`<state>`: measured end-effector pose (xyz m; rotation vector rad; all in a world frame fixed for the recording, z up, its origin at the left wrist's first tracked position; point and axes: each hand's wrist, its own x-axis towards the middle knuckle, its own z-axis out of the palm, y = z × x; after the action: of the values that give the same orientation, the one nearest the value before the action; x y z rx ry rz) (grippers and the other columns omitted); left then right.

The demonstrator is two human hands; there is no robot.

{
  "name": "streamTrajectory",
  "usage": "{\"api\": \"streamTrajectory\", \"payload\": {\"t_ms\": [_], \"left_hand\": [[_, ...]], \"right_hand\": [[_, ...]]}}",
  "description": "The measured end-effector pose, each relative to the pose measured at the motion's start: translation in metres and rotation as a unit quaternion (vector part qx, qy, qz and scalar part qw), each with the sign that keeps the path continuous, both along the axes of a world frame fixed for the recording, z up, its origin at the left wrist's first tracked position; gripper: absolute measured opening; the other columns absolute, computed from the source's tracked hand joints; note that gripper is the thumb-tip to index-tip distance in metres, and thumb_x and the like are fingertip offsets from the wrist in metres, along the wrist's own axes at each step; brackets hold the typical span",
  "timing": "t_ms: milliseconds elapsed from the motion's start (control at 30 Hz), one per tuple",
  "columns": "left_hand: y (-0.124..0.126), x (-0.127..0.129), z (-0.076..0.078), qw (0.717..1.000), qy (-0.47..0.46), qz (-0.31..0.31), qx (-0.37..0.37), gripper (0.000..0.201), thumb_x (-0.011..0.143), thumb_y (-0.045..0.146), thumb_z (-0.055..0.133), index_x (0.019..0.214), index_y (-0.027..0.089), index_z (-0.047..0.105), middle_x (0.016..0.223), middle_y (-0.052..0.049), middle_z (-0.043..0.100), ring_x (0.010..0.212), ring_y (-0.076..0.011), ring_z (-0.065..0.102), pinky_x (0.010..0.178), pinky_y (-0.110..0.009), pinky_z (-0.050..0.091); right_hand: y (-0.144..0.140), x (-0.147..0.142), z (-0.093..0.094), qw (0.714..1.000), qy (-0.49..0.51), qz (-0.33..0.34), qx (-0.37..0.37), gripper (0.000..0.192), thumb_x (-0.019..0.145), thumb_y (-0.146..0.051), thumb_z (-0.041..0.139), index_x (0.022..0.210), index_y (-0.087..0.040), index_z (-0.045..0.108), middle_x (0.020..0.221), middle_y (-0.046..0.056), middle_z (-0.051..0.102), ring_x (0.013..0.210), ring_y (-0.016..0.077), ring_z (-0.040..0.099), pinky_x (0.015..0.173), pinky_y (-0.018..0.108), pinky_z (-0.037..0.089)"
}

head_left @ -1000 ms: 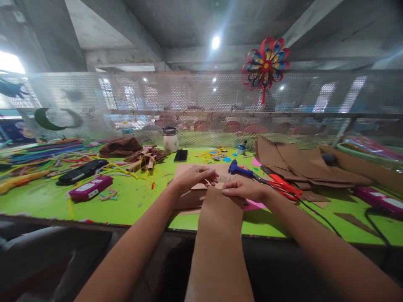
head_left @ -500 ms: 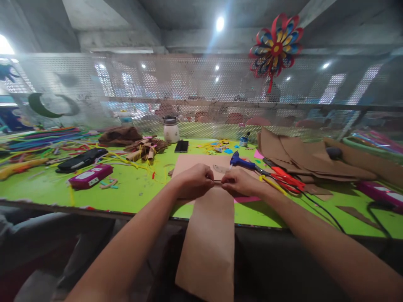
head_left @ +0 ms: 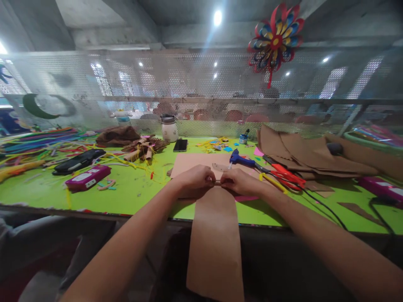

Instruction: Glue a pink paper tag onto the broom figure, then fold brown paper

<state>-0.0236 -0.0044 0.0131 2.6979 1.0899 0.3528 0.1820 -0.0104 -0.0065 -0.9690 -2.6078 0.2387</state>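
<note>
1. While both hands meet at the near part of the green table (head_left: 132, 197), the left hand (head_left: 195, 178) and the right hand (head_left: 239, 182) are each curled shut on the top edge of a long brown paper strip (head_left: 215, 239), fingertips nearly touching one another at the pinch. The strip lies on the table only at the grip; below it the rest hangs over the table's near edge toward the lap.

2. Head view, risks around the grip as I judge them:
   - Most of the strip is unsupported below the pinch, so its own weight could drag the edge out of the fingers or skew the fold being pressed there.
   - The two pinches sit very close together, so the strip's outer corners are free and could twist, leaving the crease crooked.
   - Just beyond the right hand lies a blue glue gun (head_left: 241, 159) with its black cord (head_left: 317, 205) trailing off to the right; a forearm sweeping outward could snag the cord and pull the gun onto the work. Whether the nozzle is hot cannot be told.
   - Red scissors (head_left: 285, 178) lie to the right of the grip, near the wrist, and could be knocked.
   - A tan card sheet (head_left: 195, 161) lies under and beyond the hands; it could slide with the strip.
</note>
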Motion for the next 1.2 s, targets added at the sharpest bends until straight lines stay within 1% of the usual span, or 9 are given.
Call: {"api": "streamTrajectory", "payload": {"t_ms": [167,300,400,500,700,800,967,1067,1200], "left_hand": [[-0.004,-0.014,-0.006,1.000,-0.021,0.015,0.014,0.016,0.076,0.022,0.056,0.086,0.016,0.067,0.081,-0.004,0.062,0.073,-0.0146,0.054,0.065,-0.023,0.038],[-0.003,-0.022,-0.011,0.999,-0.032,0.007,0.030,0.013,0.078,0.021,0.056,0.084,0.016,0.066,0.082,-0.004,0.060,0.073,-0.0137,0.054,0.067,-0.023,0.040],[-0.004,-0.022,-0.012,0.998,-0.029,-0.009,0.051,0.012,0.080,0.019,0.055,0.080,0.015,0.067,0.080,-0.003,0.058,0.070,-0.0124,0.053,0.065,-0.022,0.040],[-0.005,-0.021,-0.012,0.996,-0.014,-0.022,0.082,0.016,0.082,0.019,0.053,0.080,0.016,0.068,0.079,-0.004,0.057,0.071,-0.0123,0.053,0.066,-0.022,0.040],[-0.008,-0.021,-0.015,0.990,0.017,-0.018,0.139,0.021,0.084,0.020,0.050,0.079,0.018,0.070,0.078,-0.005,0.056,0.072,-0.0132,0.054,0.066,-0.022,0.040],[-0.009,-0.020,-0.015,0.987,0.028,-0.020,0.155,0.022,0.084,0.020,0.049,0.079,0.018,0.070,0.078,-0.005,0.056,0.071,-0.0132,0.053,0.066,-0.023,0.040],[-0.012,-0.018,-0.012,0.983,0.057,-0.025,0.175,0.024,0.084,0.019,0.046,0.079,0.017,0.070,0.077,-0.006,0.057,0.072,-0.0143,0.053,0.066,-0.024,0.040],[-0.013,-0.017,-0.012,0.981,0.070,-0.028,0.182,0.023,0.083,0.017,0.046,0.080,0.016,0.068,0.078,-0.006,0.056,0.072,-0.0147,0.052,0.065,-0.025,0.039],[-0.014,-0.015,-0.012,0.977,0.083,-0.030,0.195,0.023,0.082,0.017,0.044,0.074,0.015,0.066,0.075,-0.006,0.054,0.068,-0.0144,0.049,0.062,-0.025,0.038]], "right_hand": [[0.002,0.002,0.000,1.000,-0.012,0.006,0.006,0.016,0.080,-0.016,0.052,0.081,-0.014,0.068,0.076,0.006,0.065,0.066,0.0137,0.052,0.061,0.024,0.034],[-0.001,0.002,0.004,0.999,-0.032,0.002,0.029,0.014,0.081,-0.017,0.053,0.080,-0.014,0.067,0.080,0.007,0.065,0.072,0.0147,0.054,0.066,0.024,0.036],[-0.004,0.003,0.007,0.997,-0.059,-0.006,0.051,0.015,0.082,-0.017,0.052,0.079,-0.014,0.067,0.083,0.008,0.064,0.075,0.0156,0.055,0.068,0.025,0.036],[-0.005,0.006,0.008,0.994,-0.082,-0.003,0.065,0.017,0.082,-0.017,0.051,0.078,-0.015,0.067,0.086,0.008,0.064,0.078,0.0164,0.055,0.068,0.025,0.036],[-0.004,0.012,0.005,0.991,-0.105,0.008,0.077,0.015,0.081,-0.018,0.051,0.073,-0.016,0.064,0.081,0.007,0.061,0.074,0.0162,0.053,0.065,0.026,0.034],[-0.005,0.012,0.005,0.992,-0.108,0.010,0.066,0.012,0.079,-0.017,0.053,0.073,-0.016,0.063,0.082,0.007,0.061,0.073,0.0162,0.053,0.063,0.025,0.034],[-0.010,0.012,0.006,0.990,-0.121,0.007,0.070,0.013,0.080,-0.019,0.051,0.074,-0.016,0.062,0.082,0.007,0.061,0.071,0.0163,0.052,0.061,0.026,0.033],[-0.015,0.012,0.008,0.987,-0.131,0.012,0.087,0.009,0.079,-0.021,0.053,0.077,-0.016,0.061,0.082,0.007,0.060,0.070,0.0165,0.051,0.062,0.027,0.034],[-0.024,0.012,0.012,0.982,-0.155,0.023,0.108,0.006,0.075,-0.019,0.059,0.080,-0.015,0.059,0.086,0.009,0.060,0.077,0.0189,0.052,0.066,0.028,0.036]]}}
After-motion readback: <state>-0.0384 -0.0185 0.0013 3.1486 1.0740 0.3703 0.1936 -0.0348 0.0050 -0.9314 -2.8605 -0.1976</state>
